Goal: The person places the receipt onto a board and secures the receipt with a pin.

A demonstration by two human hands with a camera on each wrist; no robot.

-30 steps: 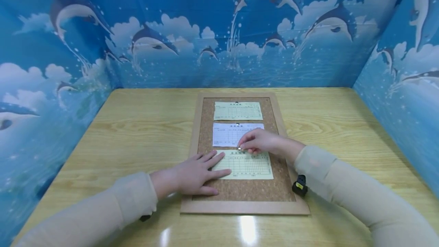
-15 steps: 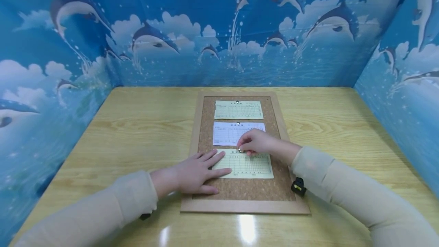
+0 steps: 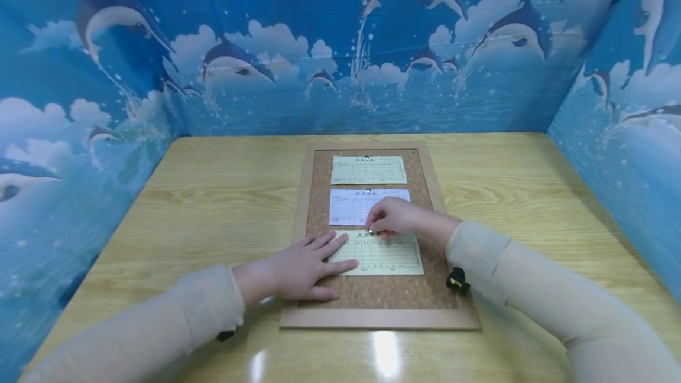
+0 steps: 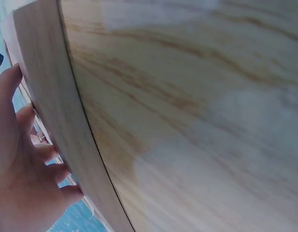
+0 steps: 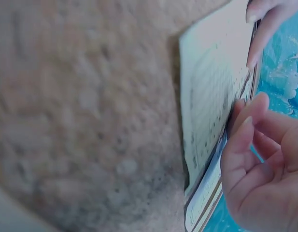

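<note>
A framed cork board [image 3: 393, 293] lies on the table, bearing two pale green form slips and a white one. My left hand [image 3: 300, 270] rests with spread fingers on the left end of the nearest green slip [image 3: 391, 257] and on the board beside it. At that slip's top middle, thumb and fingers of my right hand [image 3: 396, 217] pinch a small silver push pin [image 3: 370, 231]. The right hand overlaps the white slip [image 3: 348, 208] in the head view. In the right wrist view the slip's near edge [image 5: 187, 121] stands slightly up from the cork.
The far green slip [image 3: 369, 171] has a silver pin [image 3: 367, 158] at its top, and another pin [image 3: 368, 190] sits on the white slip. A wooden table [image 3: 229, 194] surrounds the board. Blue dolphin-print cloth [image 3: 298, 99] walls the back and sides.
The right forearm and sleeve have shifted slightly left and away from me; the fingers remain at the same pin. The left hand and the slips look unmoved.
</note>
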